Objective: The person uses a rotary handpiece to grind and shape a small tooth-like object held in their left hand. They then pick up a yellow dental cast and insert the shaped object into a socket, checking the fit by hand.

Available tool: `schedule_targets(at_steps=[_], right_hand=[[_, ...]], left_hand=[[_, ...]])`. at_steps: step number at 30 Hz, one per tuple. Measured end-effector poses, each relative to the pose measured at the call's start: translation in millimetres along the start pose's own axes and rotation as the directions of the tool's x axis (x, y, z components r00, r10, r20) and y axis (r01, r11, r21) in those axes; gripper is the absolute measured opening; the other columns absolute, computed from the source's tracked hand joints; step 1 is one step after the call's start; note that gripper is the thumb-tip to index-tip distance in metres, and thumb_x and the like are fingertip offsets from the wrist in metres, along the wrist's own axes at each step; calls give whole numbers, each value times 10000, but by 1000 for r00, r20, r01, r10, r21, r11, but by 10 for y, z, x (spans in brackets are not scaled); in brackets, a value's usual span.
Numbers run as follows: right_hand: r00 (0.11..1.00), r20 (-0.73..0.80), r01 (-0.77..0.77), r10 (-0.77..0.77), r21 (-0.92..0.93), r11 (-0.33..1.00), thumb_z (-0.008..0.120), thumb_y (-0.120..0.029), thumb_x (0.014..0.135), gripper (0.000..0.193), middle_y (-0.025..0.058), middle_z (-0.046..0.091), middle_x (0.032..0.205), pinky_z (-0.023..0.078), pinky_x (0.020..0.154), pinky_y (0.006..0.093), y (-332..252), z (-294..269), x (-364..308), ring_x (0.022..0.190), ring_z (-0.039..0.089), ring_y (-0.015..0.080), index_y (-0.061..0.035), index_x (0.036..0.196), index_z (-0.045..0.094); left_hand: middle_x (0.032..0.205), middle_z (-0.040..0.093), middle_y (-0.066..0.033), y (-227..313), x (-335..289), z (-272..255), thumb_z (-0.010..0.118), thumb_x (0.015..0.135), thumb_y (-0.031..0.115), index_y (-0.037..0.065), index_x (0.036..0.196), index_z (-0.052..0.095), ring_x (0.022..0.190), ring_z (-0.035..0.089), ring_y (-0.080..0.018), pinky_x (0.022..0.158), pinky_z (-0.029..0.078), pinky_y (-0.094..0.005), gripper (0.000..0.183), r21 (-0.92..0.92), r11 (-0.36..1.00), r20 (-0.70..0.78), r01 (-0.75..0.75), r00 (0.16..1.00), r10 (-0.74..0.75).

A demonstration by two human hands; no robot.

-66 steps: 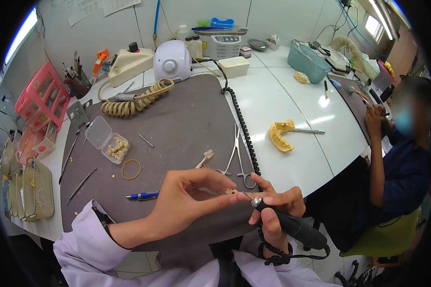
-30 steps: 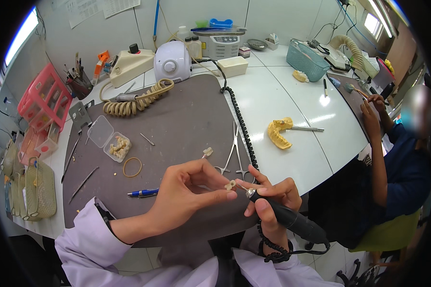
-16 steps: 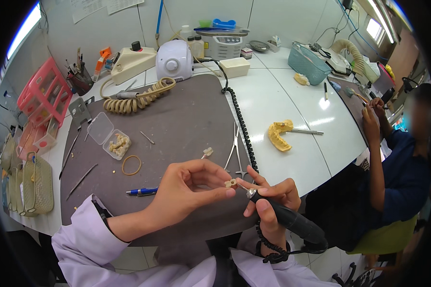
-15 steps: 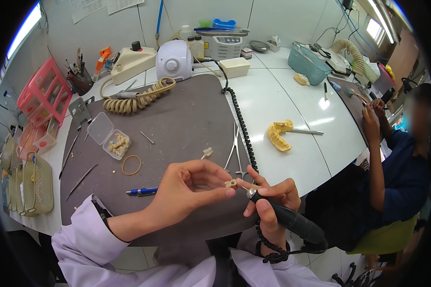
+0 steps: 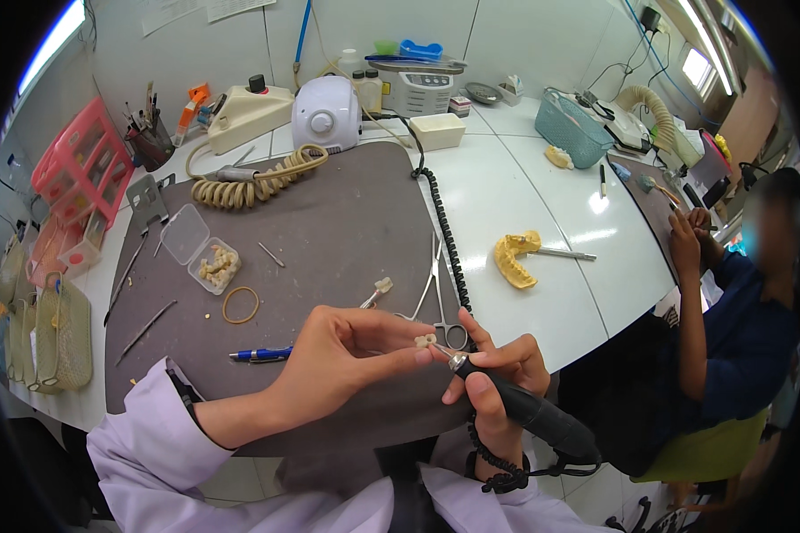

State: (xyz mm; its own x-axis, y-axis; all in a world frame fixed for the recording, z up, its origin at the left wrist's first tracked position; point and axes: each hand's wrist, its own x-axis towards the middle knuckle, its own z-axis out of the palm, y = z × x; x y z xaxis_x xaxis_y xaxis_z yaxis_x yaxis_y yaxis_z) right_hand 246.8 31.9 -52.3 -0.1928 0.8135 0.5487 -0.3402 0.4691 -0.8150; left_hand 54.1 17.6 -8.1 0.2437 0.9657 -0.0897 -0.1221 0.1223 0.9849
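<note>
Left hand (image 5: 336, 355): pinching pale piece (image 5: 423, 341) at thumb and forefinger tips.
Right hand (image 5: 517, 360): gripping handpiece (image 5: 542, 416), just beside piece.
Bur (image 5: 442, 350): slanting forward-left from right hand toward piece; touching or apart, hard to tell.
Forceps (image 5: 435, 265): beyond both hands, handle rings more exposed than half a second ago.
Model (image 5: 513, 261): farther, ahead of right hand.

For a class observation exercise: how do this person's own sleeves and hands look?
The sleeves are pale lilac, long and creased. A dark band shows at the left cuff. The left hand and right hand are ungloved, with no rings visible.
</note>
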Motion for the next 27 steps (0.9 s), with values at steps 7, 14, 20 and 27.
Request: schedule_targets(at_steps=[7,14,20,27], right_hand=[[997,-72,-24,29,72,997,621,-49,841,158,123,660,711,219,1114,584,70,-18,-25,587,640,128,-15,931,496],[1000,-4,1,-1,100,995,601,-34,853,150,135,654,713,208,1111,597,41,-34,-27,650,666,159,-21,945,483],[999,-25,36,-34,88,995,599,-16,848,188,134,653,711,209,1111,596,78,-60,-41,888,681,361,-33,976,462],[985,42,174,-170,-142,975,636,-4,824,210,129,683,813,284,1073,605,58,24,-90,971,657,398,-41,992,514]], left_hand=[[1038,684,-162,-6,7,-14,658,866,26,-41,1146,619,991,663,-208,889,526,-292,291,-140,987,49,74,996,-68],[979,690,-142,-87,45,-51,687,842,27,-46,1048,619,954,662,-180,859,529,-290,228,-24,1000,89,-7,996,9],[949,687,-117,-70,22,-47,702,827,41,-37,1042,614,919,662,-172,832,533,-288,245,-100,993,65,59,996,-53],[965,666,-104,-86,34,-21,673,860,95,-24,1048,611,902,658,-170,826,539,-298,231,-263,958,32,118,993,-113]])
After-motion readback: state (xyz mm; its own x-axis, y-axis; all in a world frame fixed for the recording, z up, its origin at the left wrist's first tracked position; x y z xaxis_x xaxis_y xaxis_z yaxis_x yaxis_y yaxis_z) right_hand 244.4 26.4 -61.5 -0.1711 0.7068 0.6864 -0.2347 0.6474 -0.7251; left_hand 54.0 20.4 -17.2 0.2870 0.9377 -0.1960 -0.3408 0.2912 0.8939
